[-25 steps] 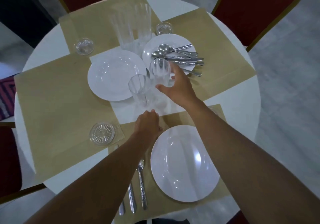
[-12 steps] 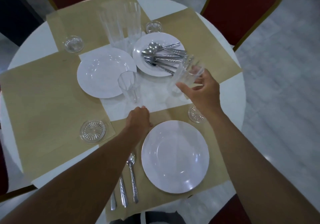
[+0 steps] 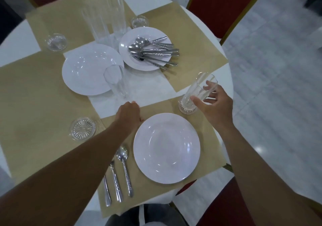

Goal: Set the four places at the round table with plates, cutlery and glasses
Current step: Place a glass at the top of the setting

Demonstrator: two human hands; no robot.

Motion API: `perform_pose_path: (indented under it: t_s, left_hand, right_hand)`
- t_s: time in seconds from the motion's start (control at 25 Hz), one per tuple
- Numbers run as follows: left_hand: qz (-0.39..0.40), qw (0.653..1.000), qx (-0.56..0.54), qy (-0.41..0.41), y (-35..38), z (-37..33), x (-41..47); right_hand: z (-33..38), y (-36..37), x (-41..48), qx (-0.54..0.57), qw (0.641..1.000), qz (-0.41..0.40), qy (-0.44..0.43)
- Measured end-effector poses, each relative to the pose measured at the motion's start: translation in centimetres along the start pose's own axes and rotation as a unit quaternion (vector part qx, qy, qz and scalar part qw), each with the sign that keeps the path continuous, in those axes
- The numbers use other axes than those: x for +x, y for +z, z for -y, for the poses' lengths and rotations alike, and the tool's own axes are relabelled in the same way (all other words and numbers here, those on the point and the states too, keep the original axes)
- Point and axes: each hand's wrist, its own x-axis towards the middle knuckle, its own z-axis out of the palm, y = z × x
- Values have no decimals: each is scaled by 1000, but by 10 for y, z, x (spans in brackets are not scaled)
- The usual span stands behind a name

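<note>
Your right hand (image 3: 216, 107) grips a clear tumbler (image 3: 198, 89), tilted, base on the glass coaster (image 3: 187, 110) just beyond the near plate (image 3: 166, 149), right side. Your left hand (image 3: 129, 112) is fisted, knuckles on the placemat (image 3: 206, 135), nothing visibly held

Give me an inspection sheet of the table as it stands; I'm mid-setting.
Surface: round white table under four tan placemats.
Job's things: near plate with three cutlery pieces to its left. In the middle are a second plate, a cutlery pile on a third plate, a lone glass and tall clear glasses. Three bare coasters.
Clutter: nothing seen.
Grips: right hand holds a tilted glass, base at the fourth coaster; left hand rests at the near placemat's edge, fingers hidden.
Cables: nothing seen.
Surroundings: red chairs, pale floor.
</note>
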Motion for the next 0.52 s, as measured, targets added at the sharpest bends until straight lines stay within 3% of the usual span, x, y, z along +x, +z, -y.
perform_pose_path:
  t_s: [0.52]
  left_hand:
    - [-1,1000,-28,-7,-7,-3,-9]
  right_hand:
    - [-18,14,-16,15,999,-25,-14]
